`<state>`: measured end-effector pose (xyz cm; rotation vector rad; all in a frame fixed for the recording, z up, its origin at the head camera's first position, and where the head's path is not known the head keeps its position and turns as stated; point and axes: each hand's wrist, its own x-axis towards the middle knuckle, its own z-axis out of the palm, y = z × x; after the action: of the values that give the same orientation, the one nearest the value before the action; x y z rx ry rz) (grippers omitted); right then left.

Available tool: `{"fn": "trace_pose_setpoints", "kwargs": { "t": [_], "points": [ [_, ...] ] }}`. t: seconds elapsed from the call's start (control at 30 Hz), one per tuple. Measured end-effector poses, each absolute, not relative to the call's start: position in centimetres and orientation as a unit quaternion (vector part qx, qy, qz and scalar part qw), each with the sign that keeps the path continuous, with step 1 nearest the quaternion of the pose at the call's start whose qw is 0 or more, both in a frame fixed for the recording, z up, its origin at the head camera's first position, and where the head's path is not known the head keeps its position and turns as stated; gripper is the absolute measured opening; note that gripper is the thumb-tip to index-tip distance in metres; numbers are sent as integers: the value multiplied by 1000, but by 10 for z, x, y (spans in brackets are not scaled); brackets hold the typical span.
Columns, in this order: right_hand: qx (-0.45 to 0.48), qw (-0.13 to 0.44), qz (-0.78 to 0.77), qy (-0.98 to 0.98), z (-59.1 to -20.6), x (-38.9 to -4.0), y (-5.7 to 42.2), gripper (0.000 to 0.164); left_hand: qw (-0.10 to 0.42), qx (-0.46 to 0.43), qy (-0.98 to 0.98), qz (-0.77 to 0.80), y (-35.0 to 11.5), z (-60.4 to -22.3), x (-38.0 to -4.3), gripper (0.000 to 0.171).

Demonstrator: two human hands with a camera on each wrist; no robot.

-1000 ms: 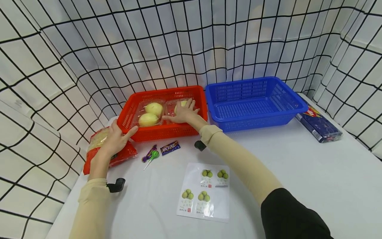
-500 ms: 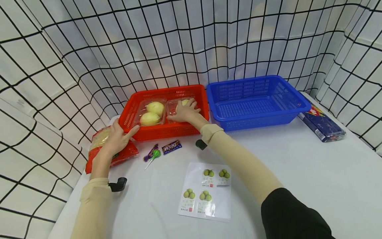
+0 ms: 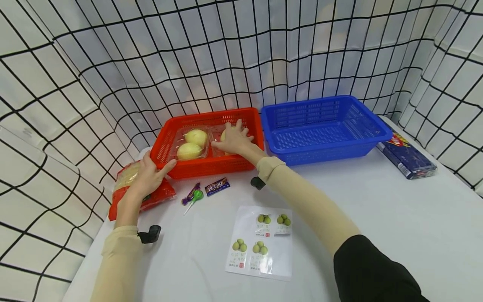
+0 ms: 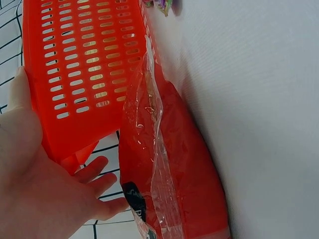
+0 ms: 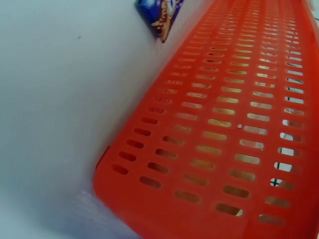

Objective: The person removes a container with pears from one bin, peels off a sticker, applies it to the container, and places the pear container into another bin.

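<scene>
— Head view, quick?
— Left hand (image 3: 149,178) at the left front corner of the red basket (image 3: 211,168), thumb on the rim, fingers spread; right hand (image 3: 235,140) inside it, fingers fanned over the right clear box (image 3: 216,134), contact hard to tell
— Rest?
— Left clear box (image 3: 180,139) beside that, two yellow fruits (image 3: 190,151); blue bar (image 3: 217,186) and green lollipop (image 3: 197,194) in front on the tabletop (image 3: 196,260), blue basket (image 3: 320,156) just right
— Left wrist?
— Fingers apart, thumb by the basket's edge, little finger next to the red bag (image 4: 174,164); touching or not, can't tell
— Right wrist?
— Mostly the basket's slotted wall, plus the blue bar's tip on tabletop
</scene>
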<state>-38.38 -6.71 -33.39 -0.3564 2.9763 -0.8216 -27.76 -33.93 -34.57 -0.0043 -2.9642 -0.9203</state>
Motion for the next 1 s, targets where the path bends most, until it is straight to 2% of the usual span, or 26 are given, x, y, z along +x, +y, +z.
{"fn": "trace_pose_setpoints", "kwargs": {
  "t": [0.37,0.67,1.0],
  "points": [
    [-113,-7,-266,957,-331,-382,-71,88,17,6,-954,-300,-342,-345,-274,109],
    [-125,-60,-283,949,-325,-378,-68,80,14,10,-954,-300,-343,-341,-275,111],
    [-131,-91,-329,931,-316,-364,-60,66,26,4,-953,-300,-344,-344,-274,107]
  ]
}}
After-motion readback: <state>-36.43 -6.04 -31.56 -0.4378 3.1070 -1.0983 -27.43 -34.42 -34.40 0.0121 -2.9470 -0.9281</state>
